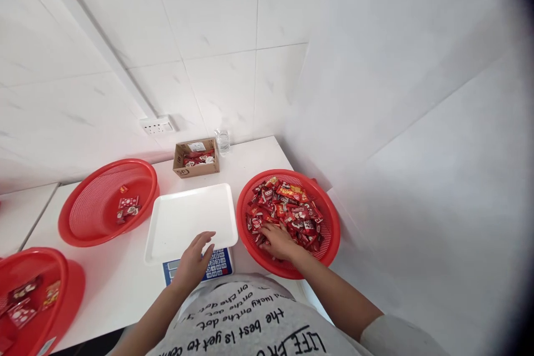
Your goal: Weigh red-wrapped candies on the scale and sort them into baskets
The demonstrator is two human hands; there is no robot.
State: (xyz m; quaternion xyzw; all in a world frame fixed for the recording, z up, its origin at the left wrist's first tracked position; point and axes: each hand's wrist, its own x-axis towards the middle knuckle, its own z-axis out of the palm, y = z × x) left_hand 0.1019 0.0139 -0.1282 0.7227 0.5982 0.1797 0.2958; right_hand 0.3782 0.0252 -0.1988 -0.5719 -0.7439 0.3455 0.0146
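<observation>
Room: white tiled walls meet in a corner behind a white table [258, 158], with a wall socket [156, 125] above its far edge.
Right basket: a red mesh basket [329, 222] stands at the table's right end, heaped with small red snack packets [287, 206].
Right hand: the right hand [278, 242] is down inside that basket, palm down on the packets at the near side; whether its grip has closed on any packet cannot be told, since the fingers are buried among them.
Scale: a white tray [183, 217] sits on a scale with a blue keypad [217, 264], just left of the right basket.
Left hand: the left hand [192, 264] hovers over the keypad at the tray's near edge, fingers loosely spread, grip open and holding nothing.
Left baskets: a second red basket [83, 217] further left holds only a few packets; a third [62, 289] at the near left corner holds a few more.
Far side: a small cardboard box [183, 158] with packets inside stands near the wall, a clear water bottle [223, 141] just beside it.
</observation>
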